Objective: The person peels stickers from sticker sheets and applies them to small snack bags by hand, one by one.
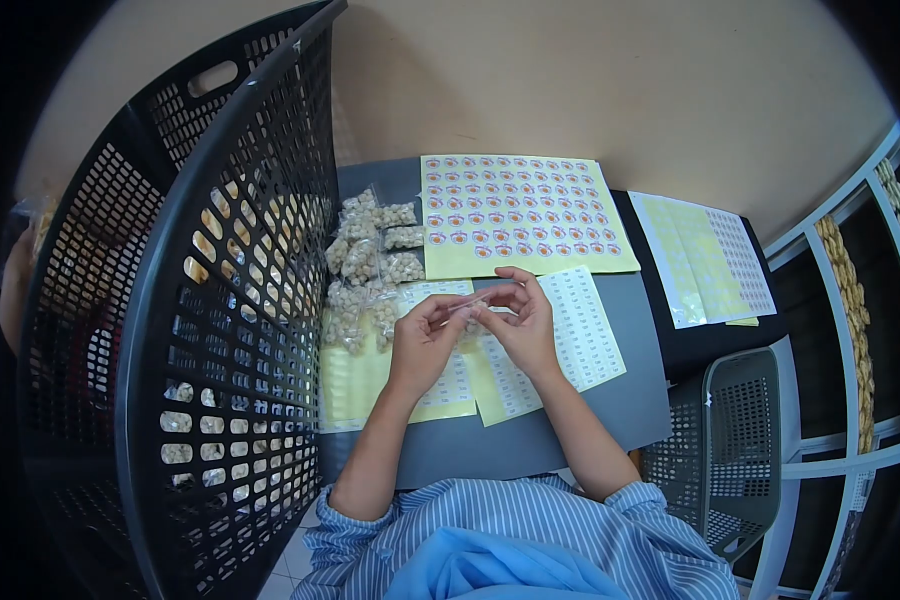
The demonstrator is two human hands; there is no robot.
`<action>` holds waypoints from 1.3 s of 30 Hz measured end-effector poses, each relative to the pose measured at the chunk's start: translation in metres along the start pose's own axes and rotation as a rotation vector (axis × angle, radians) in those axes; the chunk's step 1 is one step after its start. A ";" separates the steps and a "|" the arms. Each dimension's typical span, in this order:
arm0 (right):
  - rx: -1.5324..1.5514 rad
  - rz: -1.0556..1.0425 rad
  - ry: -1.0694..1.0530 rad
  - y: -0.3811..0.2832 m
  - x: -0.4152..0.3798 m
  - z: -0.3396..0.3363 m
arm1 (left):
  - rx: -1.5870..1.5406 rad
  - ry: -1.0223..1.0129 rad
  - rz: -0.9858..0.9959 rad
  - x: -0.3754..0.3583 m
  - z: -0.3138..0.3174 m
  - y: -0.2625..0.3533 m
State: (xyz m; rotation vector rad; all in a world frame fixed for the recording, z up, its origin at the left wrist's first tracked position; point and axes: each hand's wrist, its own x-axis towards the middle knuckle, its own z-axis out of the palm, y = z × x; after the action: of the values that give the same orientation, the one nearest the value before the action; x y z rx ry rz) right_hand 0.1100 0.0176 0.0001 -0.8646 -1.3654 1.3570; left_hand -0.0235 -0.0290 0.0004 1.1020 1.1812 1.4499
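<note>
Both hands meet above the grey table, over the sticker sheets. My left hand [432,335] and my right hand [518,325] pinch the top edge of a small clear bag [473,318] between thumbs and fingers; its lower part is mostly hidden behind the hands. Beneath lie a white label sheet [585,335] on the right and a yellow-backed sheet [355,390] on the left. Several clear bags of pale pieces [358,255] are heaped left of my left hand. Beyond the hands lies a large sheet of round orange-and-purple stickers [520,205].
A tall black perforated basket [240,300] stands at the left, with bagged goods showing through its holes. Another person's hand [15,285] is at the far left edge. More sticker sheets [705,255], a grey basket [740,420] and a white rack [855,465] are on the right.
</note>
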 end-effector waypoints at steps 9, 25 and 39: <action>-0.046 0.033 -0.023 -0.011 0.000 -0.005 | 0.059 -0.026 -0.082 0.000 -0.001 0.002; -1.517 0.604 1.392 0.013 -0.240 -0.432 | 1.239 0.330 -0.070 -0.008 -0.046 0.024; -1.215 0.002 1.309 0.045 -0.197 -0.388 | 0.828 0.242 0.100 -0.002 -0.047 0.017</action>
State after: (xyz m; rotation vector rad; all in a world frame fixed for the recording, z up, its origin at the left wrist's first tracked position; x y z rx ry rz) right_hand 0.5250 -0.0570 -0.1185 -1.9975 -0.9125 -0.3742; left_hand -0.0713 -0.0401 0.0110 1.5683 2.0204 1.1962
